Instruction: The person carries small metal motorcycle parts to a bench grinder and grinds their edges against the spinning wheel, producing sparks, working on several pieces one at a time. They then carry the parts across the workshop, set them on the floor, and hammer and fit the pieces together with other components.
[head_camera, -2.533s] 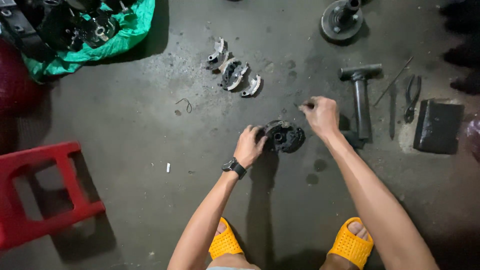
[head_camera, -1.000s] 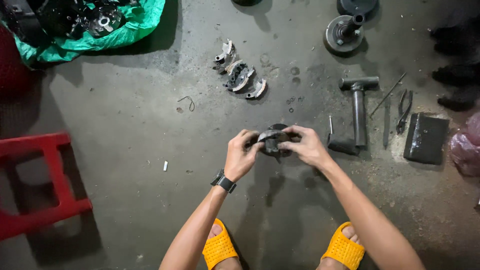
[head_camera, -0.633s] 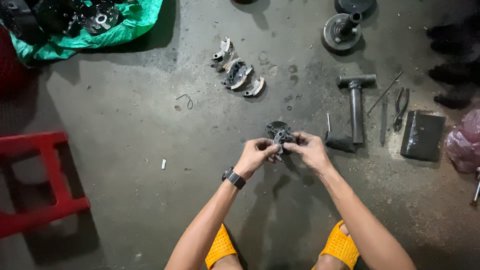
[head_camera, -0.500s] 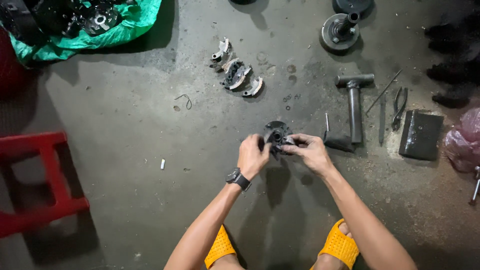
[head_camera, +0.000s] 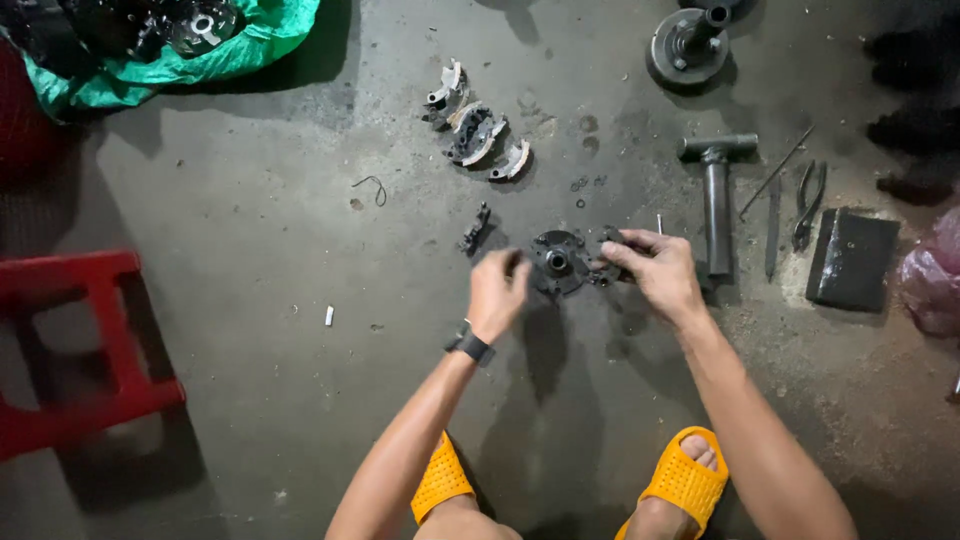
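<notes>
A dark round metal hub plate (head_camera: 556, 262) lies on the concrete floor between my hands. My right hand (head_camera: 655, 275) pinches a small dark part at the plate's right edge. My left hand (head_camera: 497, 295), with a black wristband, hovers at the plate's left side with fingers loosely curled; whether they hold anything I cannot tell. A small dark metal piece (head_camera: 474, 229) lies on the floor just left of the plate. Several curved grey shoe pieces (head_camera: 478, 135) lie further up.
A T-shaped metal tool (head_camera: 716, 195), thin rod, pliers (head_camera: 808, 205) and a black block (head_camera: 852, 258) lie to the right. A round flanged part (head_camera: 686, 45) sits top right. A red stool (head_camera: 80, 350) stands left, a green bag of parts (head_camera: 170, 40) top left.
The plate, held up in both hands earlier, now rests on the floor. My left hand has drawn back from it, and a small dark piece now lies to its left.
</notes>
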